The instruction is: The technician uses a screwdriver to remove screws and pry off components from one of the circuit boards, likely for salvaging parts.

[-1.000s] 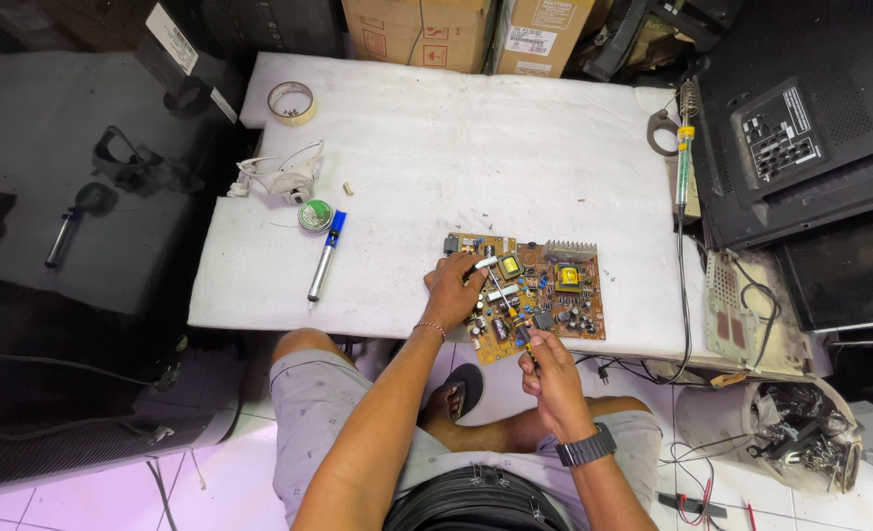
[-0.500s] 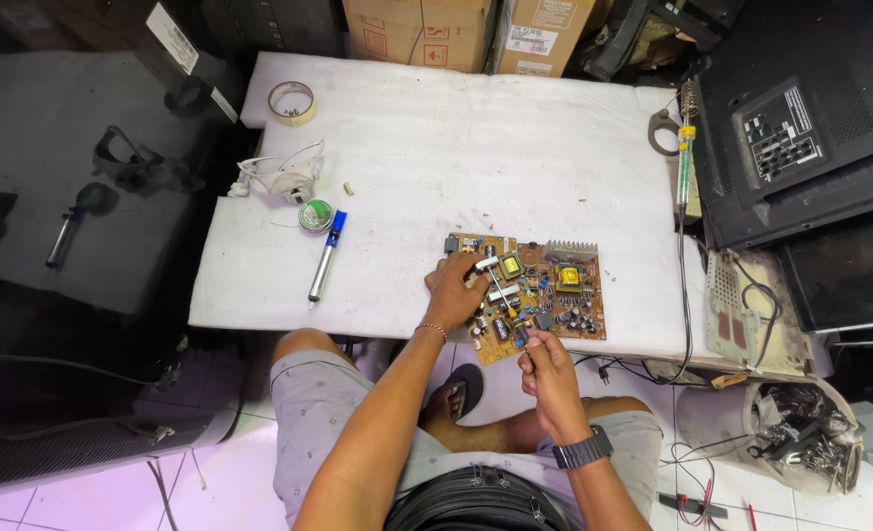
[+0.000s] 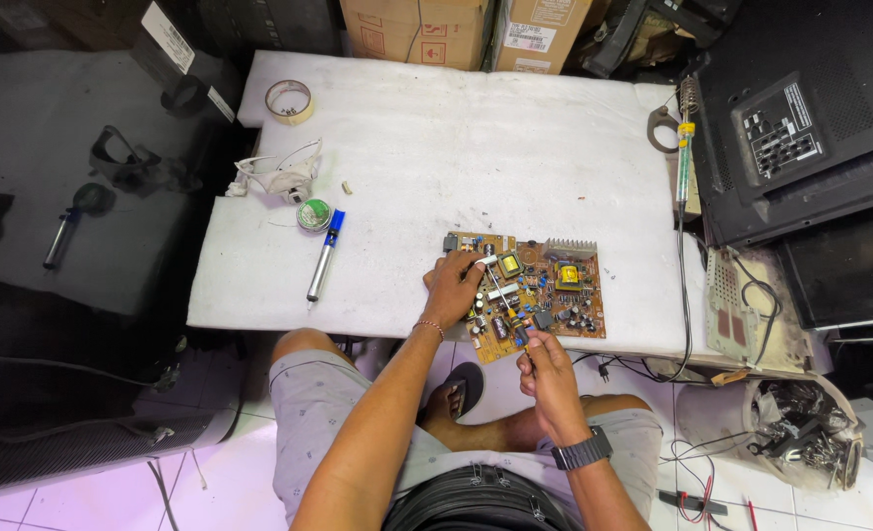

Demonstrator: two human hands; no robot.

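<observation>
— Brown circuit board (image 3: 540, 295) at the white table's (image 3: 407, 147) near edge: has anything shifted?

— Nothing. Our left hand (image 3: 453, 285) stays flat on it; right hand (image 3: 540, 362) still pinches its corner.

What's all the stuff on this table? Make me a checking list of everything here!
Surface: white padded table, a bit smudged.
Job's things: brown circuit board lying flat at the near edge.
Clutter: tape roll, blue-tipped pen-shaped tool, small green round spool, white strap bundle.
Hands: left hand rests on the board's left end; right hand pinches at its near edge, what its fingers hold is too small to tell.
Cables: soldering iron with cord along the right edge; loose wires on the floor.
Surroundings: cardboard boxes, black screen backs.
</observation>
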